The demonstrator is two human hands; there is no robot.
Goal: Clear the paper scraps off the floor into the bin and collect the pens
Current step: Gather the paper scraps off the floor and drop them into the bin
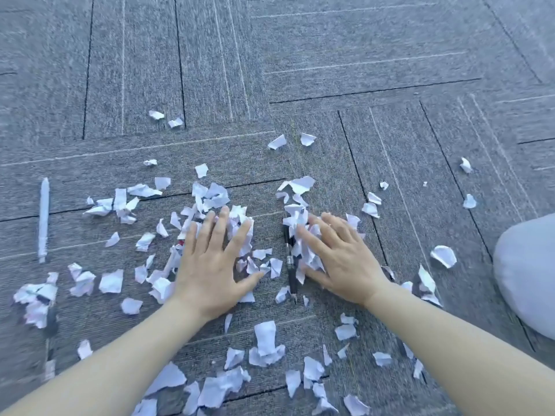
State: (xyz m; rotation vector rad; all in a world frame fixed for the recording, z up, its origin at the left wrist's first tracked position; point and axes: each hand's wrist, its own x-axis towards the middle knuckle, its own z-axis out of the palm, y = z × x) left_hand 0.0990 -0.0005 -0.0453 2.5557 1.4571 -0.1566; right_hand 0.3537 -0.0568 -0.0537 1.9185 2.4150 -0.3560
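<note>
crumpled paper scraps (265, 340), matt woven carpet (330, 55)

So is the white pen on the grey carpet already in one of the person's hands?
No, the white pen lies alone on the grey carpet, far left of the left hand, which rests on torn paper scraps.

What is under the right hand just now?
Torn paper scraps lie under the right hand, its fingers spread flat. A black pen lies just beside them. Whatever lies beneath the palm is covered.

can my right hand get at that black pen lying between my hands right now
Probably yes. The black pen lies right beside the right hand, near its thumb. Paper scraps cover its upper end, but the lower barrel lies bare on the carpet.
</note>
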